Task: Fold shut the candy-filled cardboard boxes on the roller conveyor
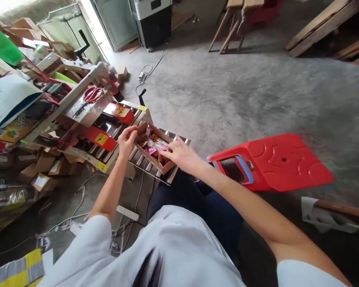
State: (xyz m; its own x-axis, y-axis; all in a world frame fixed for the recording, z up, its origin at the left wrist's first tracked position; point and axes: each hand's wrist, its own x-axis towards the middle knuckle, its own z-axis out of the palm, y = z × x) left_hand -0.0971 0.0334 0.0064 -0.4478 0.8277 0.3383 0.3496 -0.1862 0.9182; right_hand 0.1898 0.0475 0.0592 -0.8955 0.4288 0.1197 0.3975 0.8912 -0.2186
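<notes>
An open cardboard box [151, 158] with pink and orange wrapped packets [155, 145] inside rests on the metal rollers [140, 159] in front of my body. My left hand [127, 140] grips the box's left corner between thumb and fingers. On the box's right side is my right hand [181, 154], its fingers reaching over the rim and touching the packets; whether it pinches one is too small to tell.
The sealing machine [92, 115] with red scissors [93, 94] on top stands left of the box. A red plastic stool [287, 161] is at the right. Cardboard boxes [44, 181] and cables [83, 195] lie on the floor at the left.
</notes>
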